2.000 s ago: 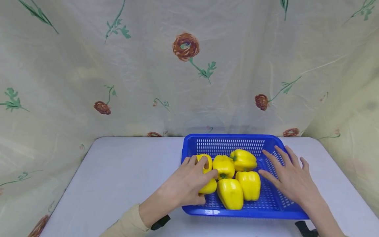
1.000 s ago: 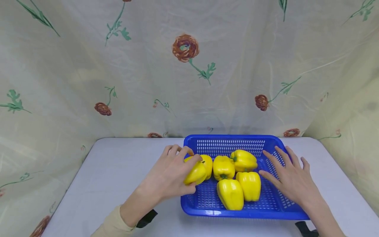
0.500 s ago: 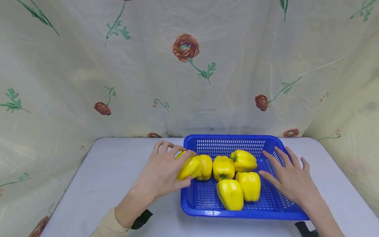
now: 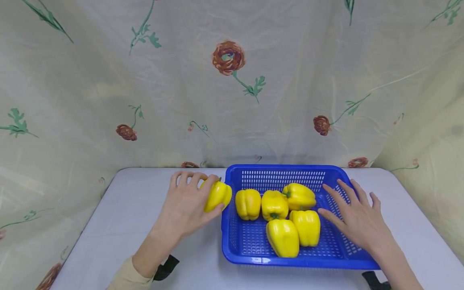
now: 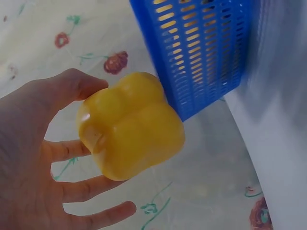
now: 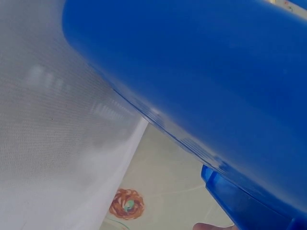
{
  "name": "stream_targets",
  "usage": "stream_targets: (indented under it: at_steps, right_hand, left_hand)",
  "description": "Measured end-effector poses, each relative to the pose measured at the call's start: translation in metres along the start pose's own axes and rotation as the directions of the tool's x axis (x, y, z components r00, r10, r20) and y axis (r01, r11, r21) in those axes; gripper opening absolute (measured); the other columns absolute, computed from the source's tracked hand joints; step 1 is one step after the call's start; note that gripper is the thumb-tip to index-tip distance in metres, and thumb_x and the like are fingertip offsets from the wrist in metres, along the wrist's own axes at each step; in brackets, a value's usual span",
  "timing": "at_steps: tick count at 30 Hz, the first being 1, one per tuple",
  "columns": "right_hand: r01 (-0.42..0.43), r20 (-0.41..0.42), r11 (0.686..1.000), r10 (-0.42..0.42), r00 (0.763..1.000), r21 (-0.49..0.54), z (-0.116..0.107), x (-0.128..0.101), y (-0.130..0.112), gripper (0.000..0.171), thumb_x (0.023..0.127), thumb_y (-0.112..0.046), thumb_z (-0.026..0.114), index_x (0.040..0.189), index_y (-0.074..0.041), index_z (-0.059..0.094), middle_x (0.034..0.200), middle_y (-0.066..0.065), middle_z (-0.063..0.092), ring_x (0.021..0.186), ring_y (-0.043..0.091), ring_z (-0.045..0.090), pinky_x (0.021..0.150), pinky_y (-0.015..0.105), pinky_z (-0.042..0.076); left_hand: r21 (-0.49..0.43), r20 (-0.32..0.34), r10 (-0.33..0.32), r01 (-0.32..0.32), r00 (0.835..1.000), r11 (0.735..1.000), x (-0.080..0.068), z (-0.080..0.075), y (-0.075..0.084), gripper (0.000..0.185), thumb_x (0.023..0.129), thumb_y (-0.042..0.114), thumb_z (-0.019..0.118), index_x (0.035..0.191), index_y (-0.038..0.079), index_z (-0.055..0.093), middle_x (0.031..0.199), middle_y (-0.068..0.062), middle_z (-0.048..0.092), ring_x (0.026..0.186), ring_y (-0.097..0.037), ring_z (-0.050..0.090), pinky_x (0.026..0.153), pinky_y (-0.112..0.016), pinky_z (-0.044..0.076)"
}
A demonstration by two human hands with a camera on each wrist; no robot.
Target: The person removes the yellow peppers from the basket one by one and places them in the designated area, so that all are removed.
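My left hand (image 4: 183,207) grips a yellow bell pepper (image 4: 219,196) just outside the left rim of a blue plastic basket (image 4: 282,262). In the left wrist view the thumb and fingers of that hand (image 5: 29,129) are around the pepper (image 5: 132,129), which is close to the basket's slotted wall (image 5: 192,52). Several more yellow bell peppers (image 4: 282,238) lie inside the basket. Over the basket's right side, my right hand (image 4: 357,217) is spread with nothing held. The right wrist view shows mostly blue basket (image 6: 192,72) and only a fingertip (image 6: 213,226).
A white table (image 4: 145,193) carries the basket on its right half. Table surface shows to the left of the basket. Behind hangs a flower-printed curtain (image 4: 282,133), which also closes off both sides.
My left hand has lifted one bell pepper from the basket's left part and carried it leftward over the rim. The right hand and the other peppers stay in place.
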State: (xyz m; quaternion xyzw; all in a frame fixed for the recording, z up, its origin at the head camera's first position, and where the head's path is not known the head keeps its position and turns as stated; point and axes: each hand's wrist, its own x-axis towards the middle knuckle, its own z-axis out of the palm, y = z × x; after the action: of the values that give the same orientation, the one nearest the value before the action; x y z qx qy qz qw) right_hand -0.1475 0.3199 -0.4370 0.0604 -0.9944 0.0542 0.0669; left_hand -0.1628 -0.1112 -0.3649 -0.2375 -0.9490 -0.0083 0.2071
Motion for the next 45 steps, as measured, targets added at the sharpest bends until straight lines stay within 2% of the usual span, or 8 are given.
stream_targets:
  at_steps: [11,16,18,23,26,31,36,45]
  right_hand:
    - [-0.002,0.014,1.000,0.002,1.000,-0.014,0.002,0.001,0.002,0.080,0.102,-0.068,0.058,0.162,-0.017,0.044,0.167,0.034,0.035,0.152,0.063,0.022,0.111,0.094,0.019]
    - [0.001,0.009,1.000,-0.001,1.000,-0.014,0.001,0.001,0.003,0.080,0.102,-0.069,0.057,0.162,-0.017,0.045,0.166,0.034,0.035,0.152,0.063,0.022,0.111,0.095,0.019]
    - [0.002,0.005,1.000,-0.002,1.000,-0.015,0.000,0.001,0.002,0.080,0.102,-0.068,0.058,0.162,-0.017,0.045,0.166,0.034,0.036,0.152,0.063,0.022,0.111,0.094,0.019]
    - [0.000,0.002,1.000,0.000,1.000,-0.015,0.000,0.000,0.001,0.079,0.101,-0.066,0.060,0.161,-0.017,0.046,0.166,0.033,0.036,0.152,0.062,0.022,0.112,0.094,0.019]
    - [-0.001,0.002,1.000,0.001,1.000,-0.013,0.001,0.000,0.001,0.080,0.101,-0.067,0.060,0.161,-0.016,0.046,0.166,0.033,0.036,0.152,0.062,0.022,0.112,0.094,0.019]
    - [0.000,-0.006,1.000,-0.001,1.000,-0.010,0.001,0.000,0.000,0.079,0.101,-0.067,0.060,0.161,-0.016,0.046,0.166,0.033,0.036,0.152,0.062,0.023,0.112,0.094,0.019]
    - [0.002,-0.008,1.000,-0.002,1.000,-0.015,0.001,0.000,0.000,0.079,0.101,-0.067,0.060,0.161,-0.017,0.046,0.166,0.032,0.037,0.153,0.062,0.023,0.112,0.094,0.019]
    - [0.002,-0.009,1.000,-0.002,1.000,-0.021,0.001,-0.001,0.000,0.078,0.101,-0.066,0.060,0.161,-0.017,0.046,0.166,0.033,0.038,0.152,0.062,0.024,0.112,0.094,0.020]
  left_hand:
    - [0.005,-0.039,-0.130,0.130,0.991,0.991,-0.002,0.022,-0.012,0.067,0.091,0.066,0.076,0.138,0.021,0.062,0.124,-0.015,0.074,0.117,-0.046,0.064,0.110,-0.063,0.047]
    - [0.028,-0.063,-0.161,0.163,0.985,0.986,-0.002,0.039,-0.016,0.069,0.090,0.068,0.074,0.136,0.017,0.063,0.119,-0.017,0.075,0.112,-0.046,0.064,0.108,-0.063,0.047]
    - [0.036,-0.058,-0.174,0.176,0.983,0.984,-0.001,0.047,-0.017,0.070,0.090,0.069,0.073,0.136,0.018,0.063,0.118,-0.018,0.075,0.112,-0.047,0.064,0.107,-0.063,0.048]
    - [0.045,0.008,-0.222,0.221,0.975,0.974,0.003,0.064,-0.014,0.072,0.093,0.075,0.065,0.139,0.018,0.062,0.122,-0.019,0.074,0.116,-0.048,0.063,0.109,-0.064,0.047]
    - [0.050,0.002,-0.243,0.243,0.970,0.969,0.004,0.072,-0.014,0.072,0.093,0.075,0.064,0.138,0.018,0.062,0.122,-0.020,0.074,0.116,-0.049,0.063,0.108,-0.064,0.046]
    - [0.072,-0.029,-0.247,0.248,0.969,0.966,0.004,0.084,-0.016,0.070,0.093,0.074,0.066,0.135,0.018,0.063,0.119,-0.020,0.075,0.114,-0.049,0.064,0.105,-0.063,0.047]
    - [0.094,-0.007,-0.230,0.230,0.973,0.969,0.004,0.097,-0.018,0.070,0.093,0.073,0.066,0.136,0.018,0.063,0.120,-0.021,0.076,0.113,-0.050,0.066,0.105,-0.064,0.048]
    - [0.079,0.003,-0.248,0.247,0.969,0.966,0.008,0.112,-0.016,0.069,0.095,0.074,0.064,0.136,0.018,0.061,0.121,-0.023,0.073,0.114,-0.051,0.066,0.104,-0.064,0.048]
